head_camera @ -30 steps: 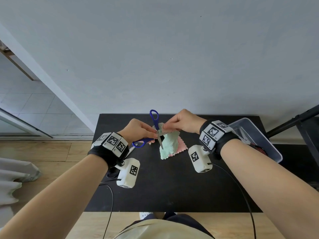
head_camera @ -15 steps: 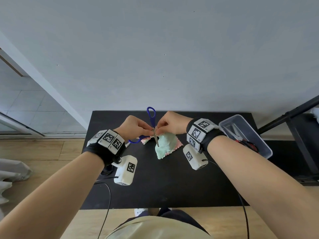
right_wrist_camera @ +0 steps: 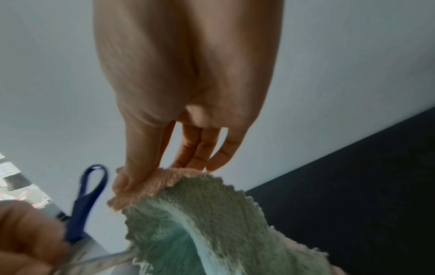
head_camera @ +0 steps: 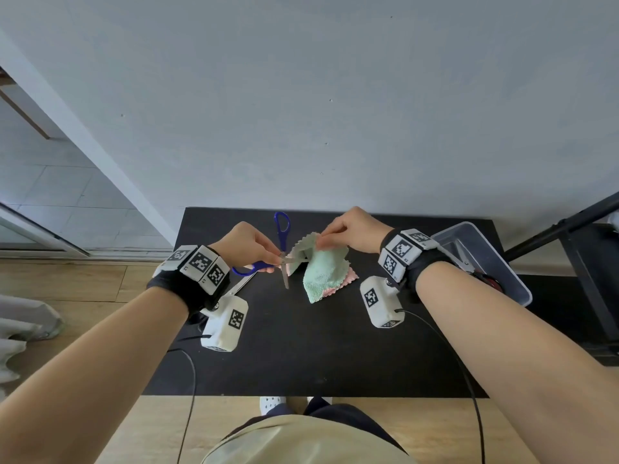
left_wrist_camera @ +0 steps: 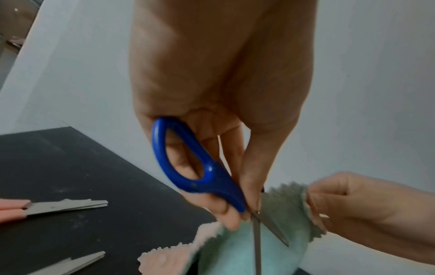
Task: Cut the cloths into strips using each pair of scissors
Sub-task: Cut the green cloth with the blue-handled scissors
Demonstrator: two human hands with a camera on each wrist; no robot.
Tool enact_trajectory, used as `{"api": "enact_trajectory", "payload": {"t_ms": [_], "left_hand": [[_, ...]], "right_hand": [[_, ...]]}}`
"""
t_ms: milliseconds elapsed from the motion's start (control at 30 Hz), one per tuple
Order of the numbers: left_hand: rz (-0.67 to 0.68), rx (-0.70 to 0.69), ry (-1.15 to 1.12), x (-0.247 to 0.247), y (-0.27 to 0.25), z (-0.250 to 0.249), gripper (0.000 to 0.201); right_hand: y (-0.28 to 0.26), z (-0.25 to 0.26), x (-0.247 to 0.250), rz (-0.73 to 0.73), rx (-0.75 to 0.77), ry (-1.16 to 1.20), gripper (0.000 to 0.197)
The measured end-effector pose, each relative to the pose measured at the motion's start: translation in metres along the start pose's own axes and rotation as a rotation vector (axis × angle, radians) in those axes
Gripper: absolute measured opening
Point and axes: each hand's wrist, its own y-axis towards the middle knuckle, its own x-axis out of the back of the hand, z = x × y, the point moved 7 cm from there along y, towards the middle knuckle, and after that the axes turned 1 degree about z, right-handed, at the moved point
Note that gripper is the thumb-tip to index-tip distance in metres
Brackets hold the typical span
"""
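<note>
My left hand (head_camera: 268,256) grips the blue-handled scissors (head_camera: 282,229) close to the pivot, with the handles and blades spread apart. One blade points down and the other reaches right into the edge of the green cloth (head_camera: 326,269). My right hand (head_camera: 323,239) pinches that cloth's zigzag top edge and holds it up off the black table (head_camera: 301,346). The cloth has a pink underside (head_camera: 348,278). In the left wrist view the scissors (left_wrist_camera: 188,167) sit in my left hand (left_wrist_camera: 223,83) with both blades over the cloth (left_wrist_camera: 235,251). In the right wrist view my right hand (right_wrist_camera: 150,173) pinches the cloth (right_wrist_camera: 212,223).
A clear plastic bin (head_camera: 512,279) at the table's right edge holds red-handled scissors (head_camera: 489,281). Pink-handled scissors (left_wrist_camera: 58,205) and another pair's blades (left_wrist_camera: 70,264) lie on the table to the left, beneath my left wrist. A wall stands right behind the table.
My right hand has drawn the cloth's top edge up and to the right, away from my left hand, spreading the cloth out. The scissors stay at its left edge.
</note>
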Motion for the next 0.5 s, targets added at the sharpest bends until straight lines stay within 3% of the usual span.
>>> {"api": "enact_trajectory", "payload": {"t_ms": [233,400,500], "left_hand": [[0.009,-0.050,-0.043,-0.013,0.004,-0.016,0.004],[-0.030,-0.089,-0.036,-0.014,0.004,-0.021,0.010],[-0.020,-0.104,-0.008,-0.014,0.003,-0.023,0.010]], "right_hand": [[0.004,0.024,-0.028,0.121,0.019,-0.081,0.003],[0.005,0.025,-0.031,0.106,0.024,-0.152,0.015],[0.007,0.026,-0.034,0.101,0.050,-0.252,0.010]]}}
